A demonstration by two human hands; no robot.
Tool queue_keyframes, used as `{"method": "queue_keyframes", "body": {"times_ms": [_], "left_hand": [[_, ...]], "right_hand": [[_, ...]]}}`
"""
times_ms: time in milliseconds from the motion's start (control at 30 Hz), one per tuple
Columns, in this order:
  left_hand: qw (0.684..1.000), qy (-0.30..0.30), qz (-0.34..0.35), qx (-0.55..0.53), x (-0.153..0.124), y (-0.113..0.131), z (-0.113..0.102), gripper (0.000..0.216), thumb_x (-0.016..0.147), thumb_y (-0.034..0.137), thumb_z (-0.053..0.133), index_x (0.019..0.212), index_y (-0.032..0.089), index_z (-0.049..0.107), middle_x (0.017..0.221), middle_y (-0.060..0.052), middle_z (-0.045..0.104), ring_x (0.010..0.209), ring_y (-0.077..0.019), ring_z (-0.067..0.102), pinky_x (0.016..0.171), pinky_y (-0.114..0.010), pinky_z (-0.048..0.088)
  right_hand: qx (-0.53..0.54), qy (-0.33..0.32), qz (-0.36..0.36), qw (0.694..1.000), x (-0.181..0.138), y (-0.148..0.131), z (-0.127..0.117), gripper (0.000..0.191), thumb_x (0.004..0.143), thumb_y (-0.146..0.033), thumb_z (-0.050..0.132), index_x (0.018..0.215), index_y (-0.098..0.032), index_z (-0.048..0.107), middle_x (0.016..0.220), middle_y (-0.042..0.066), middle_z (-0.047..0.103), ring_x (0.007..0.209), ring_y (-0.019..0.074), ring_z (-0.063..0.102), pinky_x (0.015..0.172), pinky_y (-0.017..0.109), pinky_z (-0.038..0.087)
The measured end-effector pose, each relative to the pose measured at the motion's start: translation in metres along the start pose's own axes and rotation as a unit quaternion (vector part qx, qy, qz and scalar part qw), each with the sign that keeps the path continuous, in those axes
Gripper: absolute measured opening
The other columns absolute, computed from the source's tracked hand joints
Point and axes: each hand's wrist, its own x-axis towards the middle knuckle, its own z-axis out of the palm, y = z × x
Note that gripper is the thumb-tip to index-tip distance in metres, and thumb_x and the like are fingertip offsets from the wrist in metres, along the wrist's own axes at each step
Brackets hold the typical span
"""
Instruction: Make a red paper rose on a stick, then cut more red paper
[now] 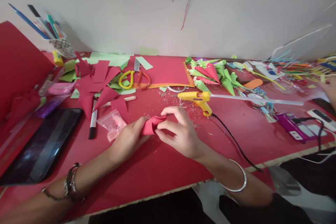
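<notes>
Between my hands is a piece of red paper [147,128], curled into a roll at its right end. My left hand [128,140] grips its flat left part, thumb on top. The fingertips of my right hand [181,133] pinch the rolled edge; the inside of the roll is partly hidden. Just left of my left hand lies a clear plastic bag [111,124] with something pink in it. Beyond my right hand a yellow glue gun [195,98] rests on the red table [157,178], a long glue stick in its back end.
Red paper scraps [101,71] and yellow-and-red-handled scissors [135,77] lie at the back. Green and red paper cones [210,71] are piled right of them. A dark tablet [39,143] is on the left, a purple power strip [295,127] on the right. A pen cup [61,46] stands back left.
</notes>
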Motion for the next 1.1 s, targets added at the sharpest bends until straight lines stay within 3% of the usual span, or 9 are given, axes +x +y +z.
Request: {"method": "queue_keyframes", "body": {"times_ms": [167,267,367,500,800,1100], "left_hand": [[1.000,-0.008,0.006,0.029,0.0001,0.0002,-0.0006,0.019,0.083,0.027,0.044,0.100,0.018,0.043,0.086,-0.005,0.063,0.073,-0.0184,0.061,0.057,-0.024,0.043],[0.999,-0.014,-0.010,0.028,0.0004,0.0016,-0.0010,0.020,0.083,0.028,0.044,0.101,0.019,0.044,0.089,-0.005,0.063,0.075,-0.0190,0.061,0.058,-0.024,0.044],[1.000,-0.011,-0.012,0.014,0.0005,0.0023,-0.0013,0.022,0.084,0.029,0.043,0.103,0.019,0.043,0.093,-0.006,0.063,0.078,-0.0198,0.061,0.061,-0.024,0.044],[1.000,-0.009,-0.013,-0.015,0.0004,0.0032,-0.0015,0.022,0.084,0.028,0.043,0.105,0.019,0.042,0.094,-0.006,0.062,0.080,-0.0196,0.061,0.064,-0.025,0.045],[0.995,-0.038,0.007,-0.089,0.0015,0.0063,-0.0035,0.019,0.082,0.033,0.049,0.095,0.019,0.043,0.079,0.001,0.057,0.064,-0.0123,0.055,0.055,-0.021,0.041],[0.983,-0.068,0.012,-0.172,0.0034,0.0055,-0.0065,0.016,0.082,0.032,0.051,0.092,0.019,0.048,0.080,0.003,0.055,0.070,-0.0114,0.053,0.062,-0.020,0.041]], "right_hand": [[0.025,0.013,0.032,0.999,0.0011,-0.0017,0.0016,0.009,0.077,-0.015,0.053,0.070,-0.019,0.055,0.093,0.006,0.048,0.088,0.0167,0.050,0.078,0.034,0.045],[0.029,0.004,0.015,0.999,0.0014,-0.0023,-0.0004,0.008,0.079,-0.017,0.053,0.072,-0.020,0.056,0.094,0.005,0.048,0.089,0.0165,0.049,0.079,0.035,0.045],[0.041,0.013,-0.001,0.999,0.0007,-0.0017,-0.0037,0.006,0.080,-0.019,0.053,0.080,-0.022,0.058,0.095,0.004,0.047,0.089,0.0163,0.050,0.080,0.035,0.044],[0.055,0.062,0.028,0.996,-0.0001,0.0007,-0.0062,0.015,0.080,-0.019,0.053,0.094,-0.024,0.057,0.093,0.004,0.049,0.088,0.0160,0.052,0.077,0.035,0.046],[0.103,0.035,0.016,0.994,-0.0001,0.0040,-0.0043,0.024,0.081,-0.011,0.051,0.100,-0.023,0.058,0.090,0.003,0.051,0.081,0.0117,0.055,0.069,0.027,0.050],[0.135,0.013,-0.001,0.991,-0.0006,0.0044,-0.0059,0.019,0.082,-0.011,0.049,0.093,-0.023,0.059,0.092,0.003,0.048,0.079,0.0095,0.054,0.067,0.024,0.050]]}}
